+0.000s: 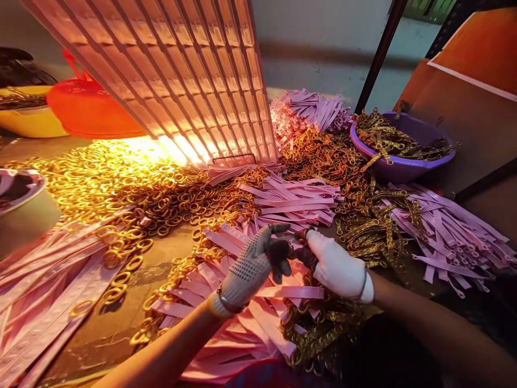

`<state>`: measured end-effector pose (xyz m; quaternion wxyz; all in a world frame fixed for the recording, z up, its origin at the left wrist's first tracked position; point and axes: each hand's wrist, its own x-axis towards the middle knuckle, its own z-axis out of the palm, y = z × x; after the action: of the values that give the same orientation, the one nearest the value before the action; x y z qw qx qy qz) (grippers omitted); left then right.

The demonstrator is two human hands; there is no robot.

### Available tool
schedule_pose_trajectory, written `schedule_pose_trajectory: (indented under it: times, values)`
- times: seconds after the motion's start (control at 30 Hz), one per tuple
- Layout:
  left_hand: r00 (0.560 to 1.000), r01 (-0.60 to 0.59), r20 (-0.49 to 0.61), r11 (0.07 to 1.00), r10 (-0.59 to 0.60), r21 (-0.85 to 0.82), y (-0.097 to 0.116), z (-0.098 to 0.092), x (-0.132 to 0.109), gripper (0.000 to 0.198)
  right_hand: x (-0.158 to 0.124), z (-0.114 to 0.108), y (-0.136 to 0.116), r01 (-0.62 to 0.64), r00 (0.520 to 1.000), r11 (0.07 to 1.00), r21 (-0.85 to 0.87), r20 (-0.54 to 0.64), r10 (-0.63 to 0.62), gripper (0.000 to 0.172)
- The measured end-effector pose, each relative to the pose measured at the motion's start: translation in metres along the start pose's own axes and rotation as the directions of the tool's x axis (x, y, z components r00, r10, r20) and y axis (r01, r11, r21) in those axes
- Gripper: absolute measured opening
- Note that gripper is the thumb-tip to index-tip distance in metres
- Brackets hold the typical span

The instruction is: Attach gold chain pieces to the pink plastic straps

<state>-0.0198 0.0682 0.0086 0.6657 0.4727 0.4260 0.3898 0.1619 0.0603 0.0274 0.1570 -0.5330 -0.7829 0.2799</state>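
Note:
My left hand [252, 267], in a grey dotted glove with dark fingertips, is closed in a pinch at the middle of the view. Facing it, my right hand [335, 264] wears a white glove with dark fingertips and is closed too. The fingertips of both hands almost meet, and what lies between them is too small and dark to name. Right below the hands lies a pink strap [293, 292] on a pile of pink straps [242, 345]. Brass-coloured chain pieces [323, 328] lie under my right hand.
Gold rings [161, 188] are heaped at left beneath a red lamp shade [95, 110] and a tall ribbed panel [181, 70]. A purple basin [407, 170] of chain pieces stands at right. More pink straps [456, 231] lie before it. A pale bucket [26, 221] is at far left.

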Motion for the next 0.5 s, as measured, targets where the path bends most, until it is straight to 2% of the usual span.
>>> schedule_pose_trajectory:
  times: [0.13,0.27,0.4,0.5]
  values:
    - [0.995,-0.09,0.04,0.996,0.09,-0.002,-0.01,0.011,0.001,0.063,0.001,0.001,-0.009,-0.048,0.998,0.992,-0.117,0.029,0.051,0.033]
    - [0.995,-0.097,0.042,0.992,0.094,0.077,-0.011,0.012,0.009,0.058,0.001,-0.005,-0.007,-0.097,0.99,0.949,-0.301,0.065,0.122,0.027]
    - [0.986,0.018,0.164,0.994,-0.036,0.105,-0.001,0.01,0.017,0.049,-0.005,-0.009,-0.001,-0.108,0.99,0.968,-0.229,0.059,0.124,0.029]
    - [0.981,0.024,0.193,0.999,-0.03,0.037,0.003,0.011,0.023,0.047,-0.01,-0.013,-0.001,-0.107,0.993,0.98,-0.168,0.033,0.114,0.031]
